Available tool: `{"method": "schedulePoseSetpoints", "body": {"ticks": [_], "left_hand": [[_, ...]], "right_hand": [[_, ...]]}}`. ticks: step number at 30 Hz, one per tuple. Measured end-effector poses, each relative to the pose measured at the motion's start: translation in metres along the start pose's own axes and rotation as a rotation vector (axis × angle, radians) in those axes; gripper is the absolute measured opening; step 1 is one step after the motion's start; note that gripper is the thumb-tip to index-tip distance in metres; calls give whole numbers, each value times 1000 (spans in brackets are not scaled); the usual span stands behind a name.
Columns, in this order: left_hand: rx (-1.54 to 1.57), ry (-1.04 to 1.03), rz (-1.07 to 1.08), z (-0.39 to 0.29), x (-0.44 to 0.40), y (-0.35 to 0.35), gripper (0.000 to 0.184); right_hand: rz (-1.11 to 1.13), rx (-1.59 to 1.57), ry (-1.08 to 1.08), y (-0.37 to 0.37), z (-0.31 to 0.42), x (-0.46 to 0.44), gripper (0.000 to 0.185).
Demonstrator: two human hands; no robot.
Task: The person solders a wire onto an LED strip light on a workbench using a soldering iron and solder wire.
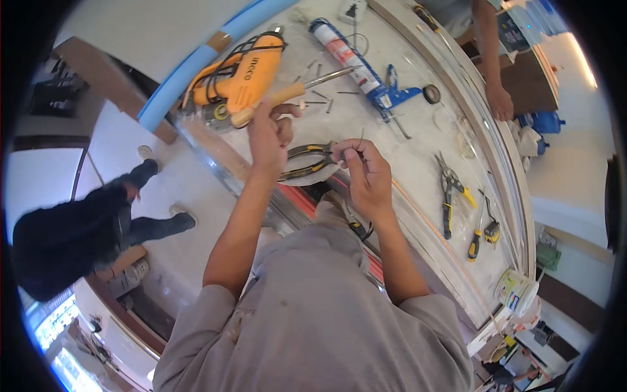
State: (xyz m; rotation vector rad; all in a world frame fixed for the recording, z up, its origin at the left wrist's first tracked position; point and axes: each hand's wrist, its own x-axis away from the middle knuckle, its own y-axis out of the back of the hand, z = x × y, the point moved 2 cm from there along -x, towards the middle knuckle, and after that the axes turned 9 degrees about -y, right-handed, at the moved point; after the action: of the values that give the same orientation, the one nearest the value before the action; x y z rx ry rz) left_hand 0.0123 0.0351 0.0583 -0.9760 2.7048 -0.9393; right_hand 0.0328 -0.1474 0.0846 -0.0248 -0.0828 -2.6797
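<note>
My left hand [268, 137] is closed around a tool with a pale wooden handle [277, 97] and a pointed metal shaft; its exact kind is unclear. Close by, my right hand [367, 171] pinches the head end of pliers with black-and-yellow handles [307, 151]. A thin wire-like piece sticks up by its fingers, and the plier jaws are partly hidden. Behind my left hand lies an orange heat gun [251, 75] with a bundled black cord. Several small nails or screws [318, 98] are scattered on the worktable [398, 157].
A caulking gun [356, 68] lies beyond my hands, near a black tape roll [431, 94]. To the right are snips [449, 186], a screwdriver [475, 245], a tape measure [492, 230] and a white bucket [516, 291]. One person stands left; another's hand [499, 103] rests at the far edge.
</note>
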Motion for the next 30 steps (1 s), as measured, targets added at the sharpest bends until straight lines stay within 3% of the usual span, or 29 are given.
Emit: {"method": "schedulePoseSetpoints", "body": {"ticks": [1, 4, 7, 10, 20, 25, 28, 29, 30], "left_hand": [[33, -3, 4, -1, -1, 0, 41], [79, 49, 38, 1, -1, -5, 44], [112, 58, 51, 0, 5, -16, 45], [118, 65, -217, -5, 16, -45, 46], [44, -38, -63, 5, 11, -31, 40], [-409, -194, 45, 3, 16, -13, 40], [-937, -136, 126, 22, 13, 20, 58], [-947, -121, 140, 26, 15, 26, 74], [-1116, -294, 170, 21, 14, 27, 76]], "right_hand": [[38, 19, 48, -5, -3, -2, 15], [-34, -350, -280, -26, -3, -16, 14], [-123, -388, -316, -52, -4, -37, 22], [-218, -224, -194, -63, 3, -52, 34], [-213, -477, -255, -65, 18, -70, 28], [-128, -660, -266, -57, 22, -79, 20], [-131, -650, -232, -51, 25, -82, 18], [-133, -642, -226, -50, 24, -84, 18], [-133, -651, -228, -49, 20, -85, 18]]}}
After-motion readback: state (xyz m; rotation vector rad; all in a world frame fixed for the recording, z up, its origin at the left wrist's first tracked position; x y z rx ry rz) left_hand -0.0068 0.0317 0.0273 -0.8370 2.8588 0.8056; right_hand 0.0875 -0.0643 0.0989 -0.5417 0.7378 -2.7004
